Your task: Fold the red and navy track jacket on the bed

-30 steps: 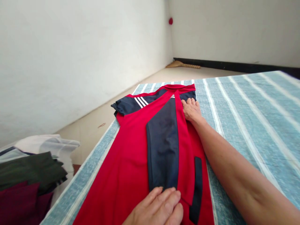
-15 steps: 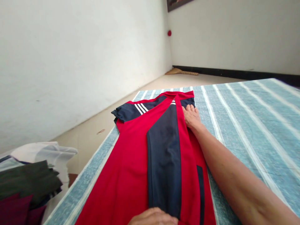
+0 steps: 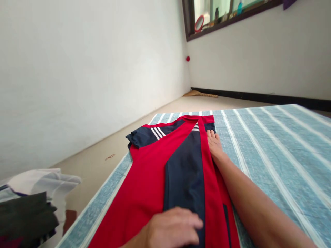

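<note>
Jersey (image 3: 152,179) red, navy panels (white stripes) | left hand (image 3: 170,229), right hand (image 3: 214,146): grip apart, flat on it

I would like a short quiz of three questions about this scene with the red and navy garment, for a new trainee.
1. True or false: the right hand lies flat near the collar end of the red and navy garment.
2. Which part does the left hand press? A) white stripes B) folded navy panel C) striped cover
3. Fill in: the pile of clothes lies to the person's ____.

Key: 1 true. 2 B, the folded navy panel. 3 left, beside the blue striped cover.
</note>
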Action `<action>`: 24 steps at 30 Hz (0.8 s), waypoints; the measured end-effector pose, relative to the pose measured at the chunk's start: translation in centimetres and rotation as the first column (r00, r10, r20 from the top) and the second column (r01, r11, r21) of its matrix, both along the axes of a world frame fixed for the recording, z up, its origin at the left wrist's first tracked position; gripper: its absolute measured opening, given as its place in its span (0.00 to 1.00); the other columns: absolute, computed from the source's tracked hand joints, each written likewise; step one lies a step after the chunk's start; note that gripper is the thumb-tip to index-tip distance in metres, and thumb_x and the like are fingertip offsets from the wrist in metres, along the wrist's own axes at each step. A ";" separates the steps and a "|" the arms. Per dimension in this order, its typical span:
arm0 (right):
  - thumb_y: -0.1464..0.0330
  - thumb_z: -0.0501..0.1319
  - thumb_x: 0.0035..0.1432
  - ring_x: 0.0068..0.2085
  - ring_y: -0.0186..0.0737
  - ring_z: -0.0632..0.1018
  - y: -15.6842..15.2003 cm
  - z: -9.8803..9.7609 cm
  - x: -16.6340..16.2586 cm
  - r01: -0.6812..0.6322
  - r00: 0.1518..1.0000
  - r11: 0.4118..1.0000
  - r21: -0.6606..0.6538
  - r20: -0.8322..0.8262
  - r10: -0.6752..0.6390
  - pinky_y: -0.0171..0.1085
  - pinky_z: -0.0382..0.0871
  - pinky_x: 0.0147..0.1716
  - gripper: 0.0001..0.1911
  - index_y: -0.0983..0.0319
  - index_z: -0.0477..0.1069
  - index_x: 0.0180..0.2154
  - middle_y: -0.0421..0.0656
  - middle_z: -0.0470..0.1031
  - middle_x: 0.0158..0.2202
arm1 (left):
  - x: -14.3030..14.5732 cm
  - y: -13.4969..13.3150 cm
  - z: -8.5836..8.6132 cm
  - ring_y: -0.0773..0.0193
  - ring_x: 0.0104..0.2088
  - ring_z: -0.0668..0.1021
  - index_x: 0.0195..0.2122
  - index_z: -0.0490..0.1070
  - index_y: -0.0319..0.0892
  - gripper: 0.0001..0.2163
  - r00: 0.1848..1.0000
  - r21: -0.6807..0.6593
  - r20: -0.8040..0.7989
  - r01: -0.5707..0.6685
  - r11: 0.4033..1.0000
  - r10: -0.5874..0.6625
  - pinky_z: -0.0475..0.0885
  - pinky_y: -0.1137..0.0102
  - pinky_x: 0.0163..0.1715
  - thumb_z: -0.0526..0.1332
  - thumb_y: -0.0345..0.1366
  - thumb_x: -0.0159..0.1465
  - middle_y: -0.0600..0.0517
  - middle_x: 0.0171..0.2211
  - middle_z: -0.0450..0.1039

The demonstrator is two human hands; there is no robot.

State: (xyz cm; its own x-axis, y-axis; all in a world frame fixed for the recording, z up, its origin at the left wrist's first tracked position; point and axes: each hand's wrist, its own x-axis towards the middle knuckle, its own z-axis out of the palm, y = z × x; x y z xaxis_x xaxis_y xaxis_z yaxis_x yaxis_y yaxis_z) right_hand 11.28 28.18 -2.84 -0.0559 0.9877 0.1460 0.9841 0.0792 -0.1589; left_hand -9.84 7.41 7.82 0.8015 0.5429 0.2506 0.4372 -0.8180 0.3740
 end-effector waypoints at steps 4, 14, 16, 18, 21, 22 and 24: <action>0.69 0.41 0.66 0.63 0.52 0.57 -0.4 0.7 -0.1 -0.002 1.000 1.000 0.001 0.017 0.002 0.48 0.51 0.58 0.25 0.65 0.55 0.62 0.54 0.55 0.63 | 4.7 7.3 -0.7 0.59 0.53 0.72 0.46 0.70 0.38 0.10 0.919 0.095 -0.006 -0.391 0.915 0.394 0.67 0.61 0.55 0.54 0.31 0.65 0.44 0.50 0.72; 0.72 0.42 0.63 0.64 0.50 0.56 -0.2 -0.2 0.2 -0.026 0.999 0.999 0.024 0.046 0.025 0.48 0.52 0.59 0.26 0.63 0.58 0.61 0.52 0.55 0.64 | 8.3 16.2 -7.5 0.59 0.63 0.58 0.60 0.57 0.33 0.21 0.823 0.067 -0.058 -0.562 0.824 0.566 0.56 0.61 0.61 0.50 0.39 0.69 0.41 0.63 0.57; 0.72 0.42 0.63 0.64 0.50 0.56 0.0 -0.5 0.2 -0.024 0.999 0.999 0.024 0.047 0.022 0.48 0.52 0.59 0.26 0.62 0.57 0.62 0.51 0.55 0.64 | 8.0 16.1 -7.5 0.59 0.64 0.56 0.61 0.55 0.34 0.23 0.823 0.040 -0.087 -0.560 0.827 0.561 0.53 0.60 0.61 0.48 0.42 0.70 0.42 0.64 0.54; 0.72 0.43 0.63 0.64 0.50 0.55 0.1 -0.8 0.2 -0.024 0.999 1.000 0.019 0.046 0.023 0.49 0.52 0.59 0.26 0.61 0.57 0.62 0.50 0.55 0.64 | 8.0 16.0 -7.3 0.59 0.65 0.53 0.62 0.54 0.35 0.24 0.817 0.010 -0.116 -0.568 0.823 0.565 0.51 0.58 0.62 0.47 0.45 0.70 0.42 0.65 0.51; 0.71 0.44 0.63 0.64 0.51 0.56 0.1 -0.7 0.4 -0.036 0.999 0.999 0.002 0.035 0.036 0.51 0.53 0.58 0.26 0.61 0.57 0.61 0.51 0.54 0.64 | 8.0 16.1 -7.3 0.59 0.65 0.51 0.63 0.53 0.36 0.26 0.807 -0.021 -0.124 -0.584 0.812 0.577 0.49 0.57 0.62 0.45 0.47 0.70 0.43 0.66 0.48; 0.71 0.44 0.63 0.64 0.51 0.56 0.1 -0.5 0.4 -0.041 0.999 0.999 -0.006 0.027 0.041 0.51 0.53 0.58 0.25 0.61 0.58 0.61 0.51 0.55 0.64 | 8.0 16.1 -7.3 0.59 0.65 0.51 0.64 0.52 0.36 0.27 0.807 -0.025 -0.117 -0.585 0.811 0.579 0.49 0.58 0.62 0.45 0.48 0.70 0.43 0.66 0.48; 0.72 0.44 0.63 0.62 0.51 0.59 0.2 0.2 0.5 -0.053 0.999 0.998 -0.023 0.000 0.053 0.50 0.56 0.57 0.24 0.62 0.62 0.58 0.52 0.59 0.62 | 8.0 16.1 -7.5 0.59 0.65 0.51 0.64 0.52 0.37 0.27 0.809 -0.033 -0.097 -0.585 0.810 0.580 0.49 0.58 0.62 0.44 0.49 0.69 0.43 0.66 0.48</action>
